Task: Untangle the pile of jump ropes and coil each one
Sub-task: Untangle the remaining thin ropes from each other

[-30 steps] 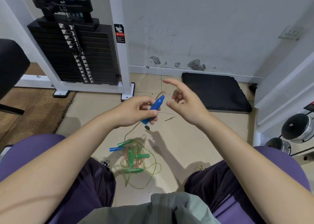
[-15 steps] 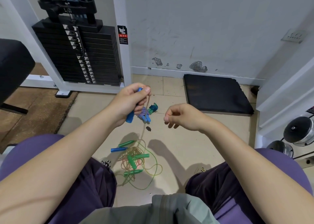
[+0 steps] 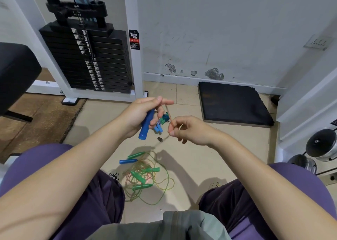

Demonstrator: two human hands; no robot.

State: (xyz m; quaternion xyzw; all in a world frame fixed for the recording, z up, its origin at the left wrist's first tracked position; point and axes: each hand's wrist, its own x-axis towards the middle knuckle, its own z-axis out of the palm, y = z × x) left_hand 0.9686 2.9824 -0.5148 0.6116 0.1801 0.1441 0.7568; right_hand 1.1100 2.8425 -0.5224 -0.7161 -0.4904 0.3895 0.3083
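right hand [image 3: 189, 130] now pinches rope [image 3: 168, 115] beside left hand [image 3: 140, 116].

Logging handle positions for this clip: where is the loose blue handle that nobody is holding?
In the head view, the loose blue handle lies on the floor at the tangled pile's upper-left edge, just below a green handle.

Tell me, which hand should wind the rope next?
Probably the right hand: it already pinches the thin rope and can loop it, while the left hand is busy gripping the blue handle.

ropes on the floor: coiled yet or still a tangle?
Still a tangle. The ropes lie in loose overlapping loops on the floor, with green handles mixed into the heap.
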